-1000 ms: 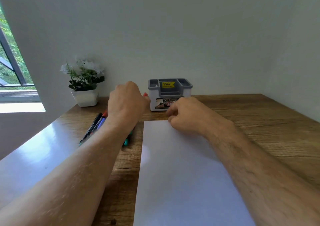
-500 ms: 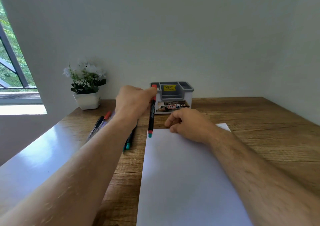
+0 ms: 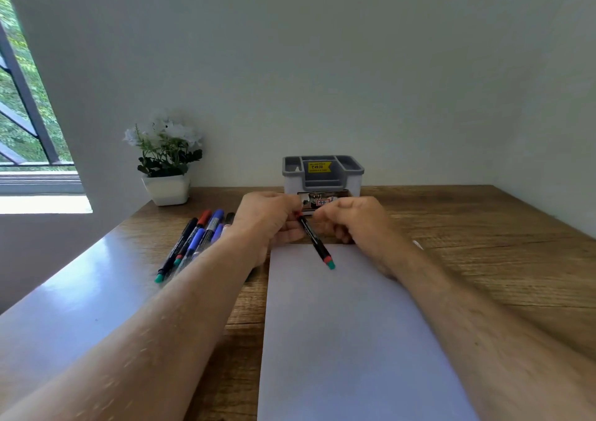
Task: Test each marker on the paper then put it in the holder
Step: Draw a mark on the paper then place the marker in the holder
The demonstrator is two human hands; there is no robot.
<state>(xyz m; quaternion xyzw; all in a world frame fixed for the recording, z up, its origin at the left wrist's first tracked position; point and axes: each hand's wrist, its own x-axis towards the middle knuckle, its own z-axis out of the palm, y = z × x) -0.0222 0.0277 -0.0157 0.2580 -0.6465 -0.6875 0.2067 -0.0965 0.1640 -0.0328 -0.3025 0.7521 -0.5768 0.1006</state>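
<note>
Big wooden table takes up most of the shot, w/ a glossy pale strip running along its left edge. White sheet of paper lies in the middle, long side running from the near edge toward the back, blank as far as I can see. Both forearms come in from the near edge and meet over the far end of the paper. At the back edge, right by the wall, sits the grey & white holder, yellow price sticker inside it, label on the front partly hidden behind the hands. Back-left corner has a small white pot w/ white flowers. Left of the paper there's a bunch of loose markers lying side by side on the wood, blue, black and red caps, a couple w/ teal ends pointing at the near edge. Left hand is curled round the top end of a black marker, red bit at the hand, teal end hanging just above the far end of the paper, tilted. Right hand is curled too, fingertips right up against the marker's upper part, but can't tell if it's really gripping it or just touching.
</note>
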